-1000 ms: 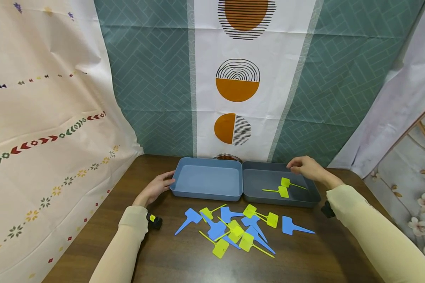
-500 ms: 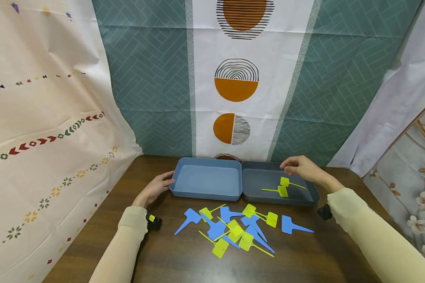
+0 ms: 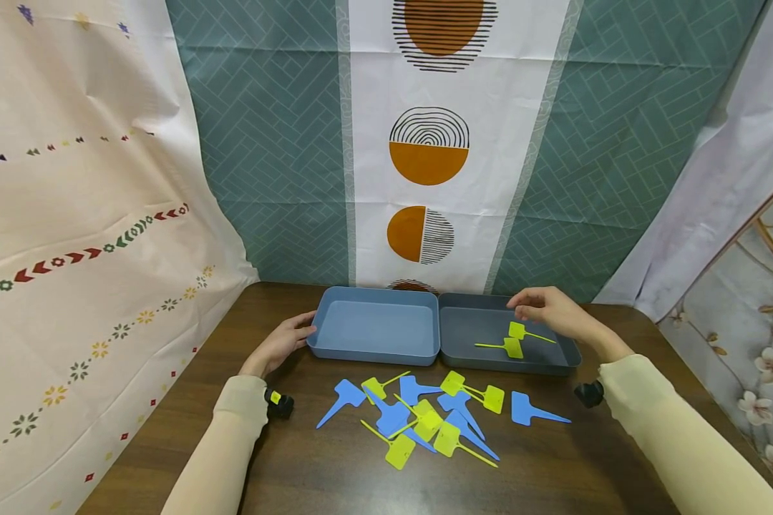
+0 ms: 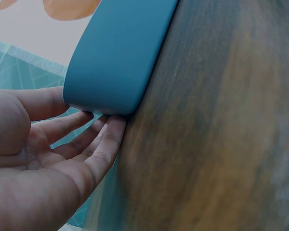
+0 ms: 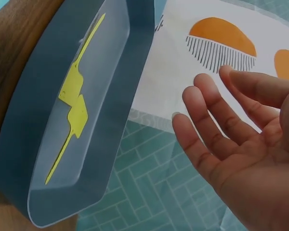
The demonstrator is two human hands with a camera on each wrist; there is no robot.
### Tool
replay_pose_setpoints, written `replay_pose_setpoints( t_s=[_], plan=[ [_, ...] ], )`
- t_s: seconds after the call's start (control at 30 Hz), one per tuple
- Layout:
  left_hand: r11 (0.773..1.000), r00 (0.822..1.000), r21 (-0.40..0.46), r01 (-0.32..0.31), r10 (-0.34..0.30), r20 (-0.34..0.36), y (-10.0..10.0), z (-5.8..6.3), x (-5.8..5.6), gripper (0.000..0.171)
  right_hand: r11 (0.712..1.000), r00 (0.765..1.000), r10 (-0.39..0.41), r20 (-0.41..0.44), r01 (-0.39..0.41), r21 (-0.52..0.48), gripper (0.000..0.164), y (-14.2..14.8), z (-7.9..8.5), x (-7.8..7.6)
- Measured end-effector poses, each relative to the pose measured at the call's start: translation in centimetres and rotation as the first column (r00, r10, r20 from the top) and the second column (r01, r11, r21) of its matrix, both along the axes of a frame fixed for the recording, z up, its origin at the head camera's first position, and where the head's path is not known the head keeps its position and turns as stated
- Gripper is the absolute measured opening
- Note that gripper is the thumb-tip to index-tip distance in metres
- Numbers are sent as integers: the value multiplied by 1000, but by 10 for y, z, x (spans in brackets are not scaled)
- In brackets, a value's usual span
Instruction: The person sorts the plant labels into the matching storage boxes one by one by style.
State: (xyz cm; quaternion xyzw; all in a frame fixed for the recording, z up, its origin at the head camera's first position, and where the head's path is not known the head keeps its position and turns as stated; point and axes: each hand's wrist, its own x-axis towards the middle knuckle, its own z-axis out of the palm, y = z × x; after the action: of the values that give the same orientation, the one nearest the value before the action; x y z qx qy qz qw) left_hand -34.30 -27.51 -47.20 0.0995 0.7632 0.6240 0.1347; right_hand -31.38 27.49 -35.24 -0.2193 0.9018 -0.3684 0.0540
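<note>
My left hand [image 3: 282,343] touches the left end of the blue tray [image 3: 320,353] with its fingertips. In the left wrist view, extended fingers [image 4: 103,149] rest against the tray's outer wall [image 4: 120,53]. Over the dark grey tray [image 3: 464,322] hovers my right hand [image 3: 557,312], its fingers loosely bent and holding nothing. Two yellow plant labels lie in that tray, one [image 3: 512,348] nearer the front and one [image 3: 517,330] behind it; the right wrist view shows their heads touching or overlapping. The blue tray holds nothing.
In front of the trays, a loose pile mixes blue T-shaped labels [image 3: 393,418] and yellow labels [image 3: 399,452], some overlapping. One blue label [image 3: 522,409] lies apart at the right. A patterned cloth [image 3: 283,179] hangs behind the wooden table [image 3: 335,479].
My right hand has shifted left over the dark grey tray, then nearly stopped. The left hand stays at the blue tray, and the labels have not moved.
</note>
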Motion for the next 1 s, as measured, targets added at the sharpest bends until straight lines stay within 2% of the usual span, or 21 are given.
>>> replay_pose_setpoints(
  t_s=[0.3,0.67,0.9,1.0],
  plan=[
    [1000,1000,-6,0,0,-1,-2,1,1,57,999,999,24,-41,-22,37,22,0,-11,21],
    [1000,1000,-5,-3,3,1,-2,0,1,57,999,993,32,-110,-28,34,17,-8,-19,33],
    [1000,1000,-11,-4,4,-2,-1,0,0,57,994,994,105,-43,-106,-18,17,-11,-23,41],
    [1000,1000,-11,-5,5,-1,-2,0,0,57,990,990,140,-33,-141,-10,17,-13,-25,45]
  ],
)
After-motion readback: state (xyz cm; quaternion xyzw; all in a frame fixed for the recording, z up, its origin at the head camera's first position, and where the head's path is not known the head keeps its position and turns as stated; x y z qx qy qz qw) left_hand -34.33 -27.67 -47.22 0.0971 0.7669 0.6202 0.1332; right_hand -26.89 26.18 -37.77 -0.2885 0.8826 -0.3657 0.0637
